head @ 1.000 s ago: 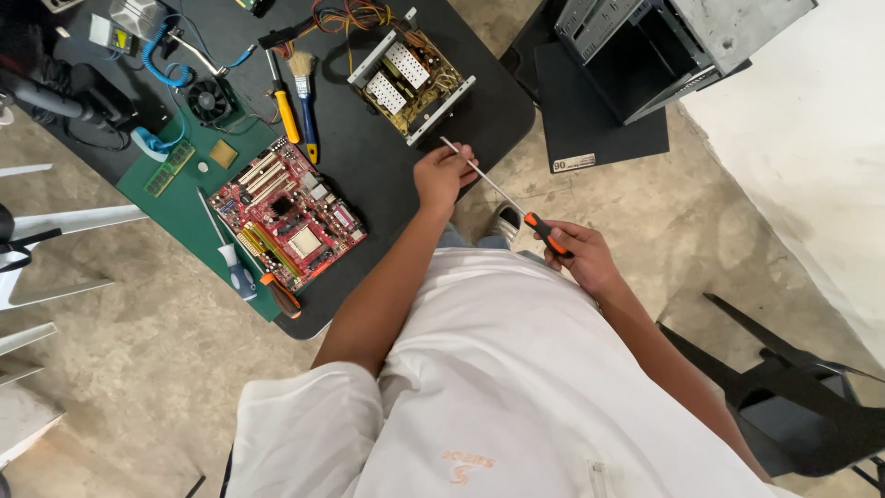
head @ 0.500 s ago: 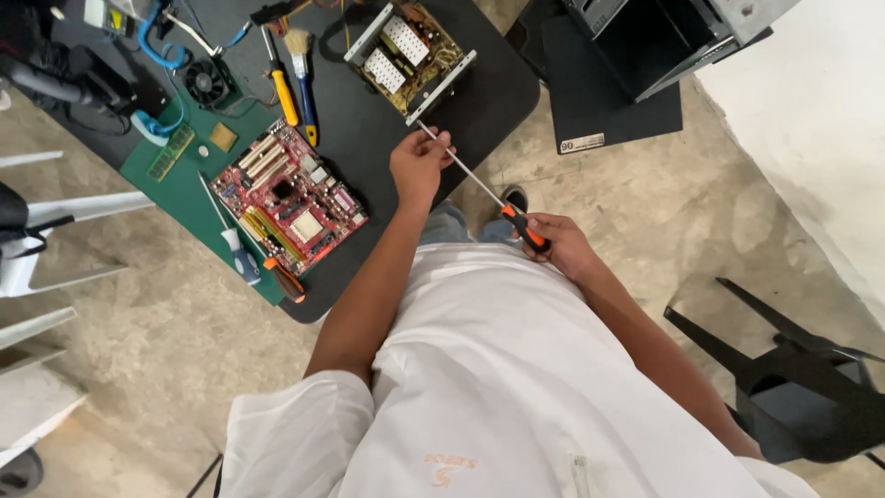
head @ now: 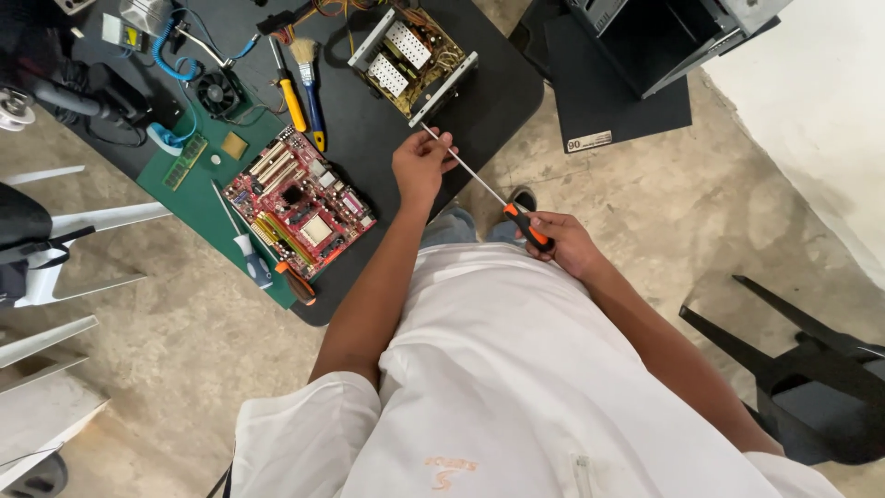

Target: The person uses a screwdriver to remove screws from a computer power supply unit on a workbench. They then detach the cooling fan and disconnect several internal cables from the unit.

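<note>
Over black table [head: 479, 101]: screwdriver [head: 479, 184] points up-left at power supply [head: 412, 57]; right hand [head: 562, 242] fingers grip handle, left hand [head: 419, 166] fingers pinch shaft.

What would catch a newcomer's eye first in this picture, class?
The red circuit board on the green mat, left of the arms. Then the long screwdriver: the right hand grips its orange handle, the left hand steadies the shaft, tip at the open metal power unit.

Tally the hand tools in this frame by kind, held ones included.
Screwdrivers: 4: long orange-handled one held in both hands, yellow-handled, grey-handled, dark-handled.
Brushes: 1: blue-handled.
Total: 5
</note>
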